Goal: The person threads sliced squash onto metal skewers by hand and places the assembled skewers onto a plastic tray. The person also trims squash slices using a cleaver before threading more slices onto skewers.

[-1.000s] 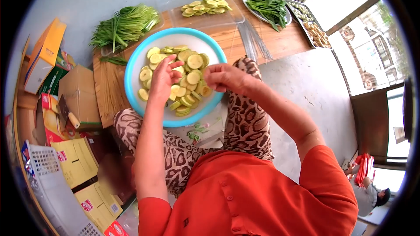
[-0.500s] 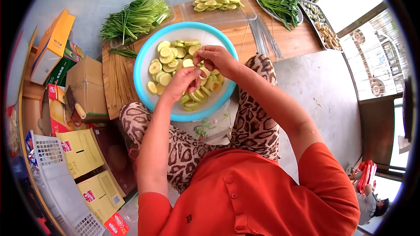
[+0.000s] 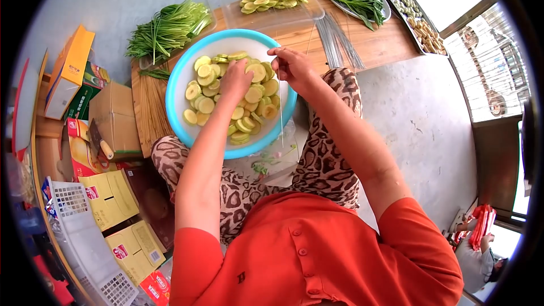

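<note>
A white bowl with a blue rim (image 3: 174,71) holds many round, pale-green slices (image 3: 206,105) that look like zucchini. My left hand (image 3: 236,82) is down among the slices, its fingertips partly hidden, touching slices near the bowl's middle. Over the bowl's right rim, my right hand (image 3: 292,69) pinches a thin metal skewer (image 3: 281,119). The skewer points down toward my lap, and I see no slice on its visible length.
On the wooden table (image 3: 294,38) are green stalks (image 3: 170,28), more slices on a clear tray (image 3: 272,0), loose metal skewers (image 3: 337,39), bamboo sticks (image 3: 148,105), a leafy plate (image 3: 358,1) and a filled tray (image 3: 422,29). Boxes (image 3: 116,116) and a knife (image 3: 102,143) are left.
My hands have moved apart. The left went up and forward into the slices; the right shifted to the bowl's right edge, and its skewer now points downward.
</note>
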`<state>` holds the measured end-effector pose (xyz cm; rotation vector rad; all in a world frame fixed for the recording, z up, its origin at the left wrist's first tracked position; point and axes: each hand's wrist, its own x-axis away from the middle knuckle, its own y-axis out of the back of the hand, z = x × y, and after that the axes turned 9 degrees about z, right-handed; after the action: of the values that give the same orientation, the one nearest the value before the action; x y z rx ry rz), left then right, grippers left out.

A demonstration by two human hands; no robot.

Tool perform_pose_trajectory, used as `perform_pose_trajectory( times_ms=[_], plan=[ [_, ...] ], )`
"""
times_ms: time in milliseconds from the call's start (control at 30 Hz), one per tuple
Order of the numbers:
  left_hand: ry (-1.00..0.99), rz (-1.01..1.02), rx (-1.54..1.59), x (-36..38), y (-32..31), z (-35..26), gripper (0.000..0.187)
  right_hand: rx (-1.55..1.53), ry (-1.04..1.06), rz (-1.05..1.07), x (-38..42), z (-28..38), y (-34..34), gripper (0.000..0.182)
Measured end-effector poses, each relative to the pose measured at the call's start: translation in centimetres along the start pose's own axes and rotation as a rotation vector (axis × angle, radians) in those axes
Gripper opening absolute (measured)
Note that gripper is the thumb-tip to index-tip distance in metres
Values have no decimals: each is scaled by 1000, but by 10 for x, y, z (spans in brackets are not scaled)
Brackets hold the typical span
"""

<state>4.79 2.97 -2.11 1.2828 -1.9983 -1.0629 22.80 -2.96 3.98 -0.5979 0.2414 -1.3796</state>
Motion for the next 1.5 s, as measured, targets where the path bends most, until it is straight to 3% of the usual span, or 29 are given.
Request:
perform_pose_trajectory(
  times_ms=[100, 200, 300, 367, 400, 467, 500, 600, 733, 867, 1133, 1267, 1500],
  plan=[
    [49, 37, -148, 3, -6, -14, 34, 0, 9, -7, 0, 1, 1, 18],
    [0, -51, -168, 3, -10, -14, 32, 11, 25, -4, -1, 0, 1, 18],
    [39, 99, 19, -4, -6, -5, 30, 28, 32, 19, -5, -2, 3, 19],
    [60, 182, 426, -3, 2, 5, 23, 37, 34, 27, -6, -1, 0, 19],
    [63, 181, 421, -1, 9, 13, 23, 51, 26, 38, -4, -2, -1, 20],
    [163, 181, 1029, 10, 37, 14, 21, 60, 16, 59, -1, -2, -8, 20],
    [191, 116, 1189, 19, 52, 10, 22, 85, -3, 76, 1, -3, -12, 21],
    [136, 39, 1503, 37, 85, 25, 19, 125, -39, 156, 6, -10, -28, 22],
    [114, 5, 1687, 50, 92, 47, 22, 190, -162, 326, 16, -27, -59, 22],
    [164, -107, 1814, 57, 80, 53, 27, 256, -218, 401, 24, -35, -82, 22],
    [178, -84, 1997, 50, 75, 49, 37, 328, -238, 428, 24, -43, -83, 23],
    [96, -40, 2007, 51, 72, 51, 46, 317, -234, 439, 23, -46, -79, 23],
    [158, -81, 1950, 50, 68, 47, 42, 334, -248, 434, 22, -47, -82, 23]
  ],
)
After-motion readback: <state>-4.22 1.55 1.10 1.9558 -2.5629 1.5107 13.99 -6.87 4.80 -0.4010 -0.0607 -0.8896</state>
